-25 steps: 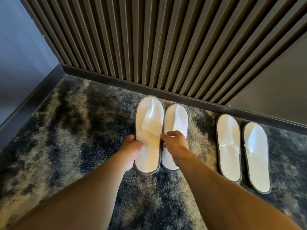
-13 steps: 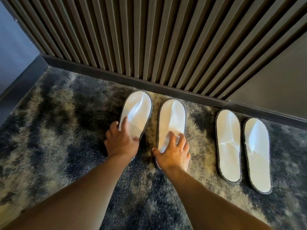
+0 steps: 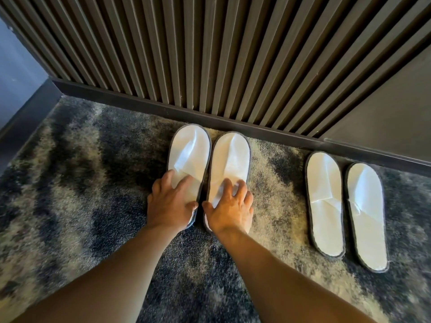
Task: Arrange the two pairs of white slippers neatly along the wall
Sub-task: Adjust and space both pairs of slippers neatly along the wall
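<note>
Flat, spread fingers of the left hand (image 3: 169, 202) and right hand (image 3: 229, 208) press the left pair (image 3: 229, 159) by the wall (image 3: 210, 54), gripping nothing; thin, light, floppy slippers probably slide best from the heels.

We record that the left white flat slipper with grey edging (image 3: 190, 155), angled away from its mate half a second ago, now lies parallel to the right white flat slipper of that pair (image 3: 229, 164), the two just beside each other with toes toward the dark skirting board (image 3: 210, 115). Our left hand (image 3: 170, 203) and right hand (image 3: 229, 210), pinching the slippers a second ago, now press flat on them, fingers spread.
</note>
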